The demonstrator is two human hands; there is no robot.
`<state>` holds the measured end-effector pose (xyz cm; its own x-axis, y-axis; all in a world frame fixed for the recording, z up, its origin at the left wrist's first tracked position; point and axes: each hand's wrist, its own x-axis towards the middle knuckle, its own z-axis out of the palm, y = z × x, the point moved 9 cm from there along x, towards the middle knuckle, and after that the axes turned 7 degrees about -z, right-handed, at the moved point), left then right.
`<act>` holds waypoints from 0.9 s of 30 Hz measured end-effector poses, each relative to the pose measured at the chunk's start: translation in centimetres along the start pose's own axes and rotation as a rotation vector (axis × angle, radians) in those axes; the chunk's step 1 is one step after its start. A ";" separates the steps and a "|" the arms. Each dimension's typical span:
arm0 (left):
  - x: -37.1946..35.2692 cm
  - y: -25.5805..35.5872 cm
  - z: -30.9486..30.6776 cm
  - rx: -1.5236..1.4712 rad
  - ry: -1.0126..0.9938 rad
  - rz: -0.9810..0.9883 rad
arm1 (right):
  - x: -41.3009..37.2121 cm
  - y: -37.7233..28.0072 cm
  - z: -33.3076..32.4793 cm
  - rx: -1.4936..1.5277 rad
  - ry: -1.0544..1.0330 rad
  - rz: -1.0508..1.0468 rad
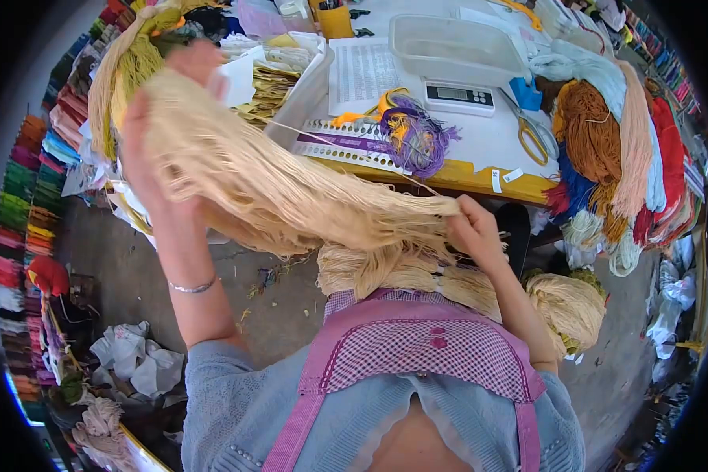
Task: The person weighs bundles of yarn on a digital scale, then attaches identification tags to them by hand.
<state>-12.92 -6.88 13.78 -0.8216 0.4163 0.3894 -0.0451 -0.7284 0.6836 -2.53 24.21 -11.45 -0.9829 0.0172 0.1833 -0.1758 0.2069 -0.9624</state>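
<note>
Yarn (291, 177) btwn L hand (139, 145) & R hand (477, 232)

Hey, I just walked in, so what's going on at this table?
A person in a purple apron is stretching a pale skein of yarn between both hands. The left hand, blurred, is at its raised end, while the right hand grips the lower end. More pale yarn lies across their lap. On the table ahead are a purple-and-orange tangle, a small digital scale and scissors.
</note>
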 end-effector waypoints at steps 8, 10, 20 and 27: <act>0.2 -2.3 -1.5 0.489 0.312 -0.068 | -1.5 3.0 -2.7 0.025 0.089 0.044; 0.4 -2.3 -0.9 0.478 0.285 -0.098 | -1.4 3.5 -3.1 0.057 0.083 0.055; 1.4 -4.4 5.3 0.619 0.074 0.015 | 2.3 -11.8 4.3 -0.113 -0.035 -0.415; 1.0 -5.0 8.3 1.209 -0.167 0.265 | 6.9 -19.3 5.1 -0.271 0.155 -0.875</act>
<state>-8.86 1.66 15.89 -0.6394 0.4613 0.6151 0.7343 0.1295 0.6663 -6.22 15.33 7.39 -0.4842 -0.1267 0.8657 -0.8138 0.4287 -0.3924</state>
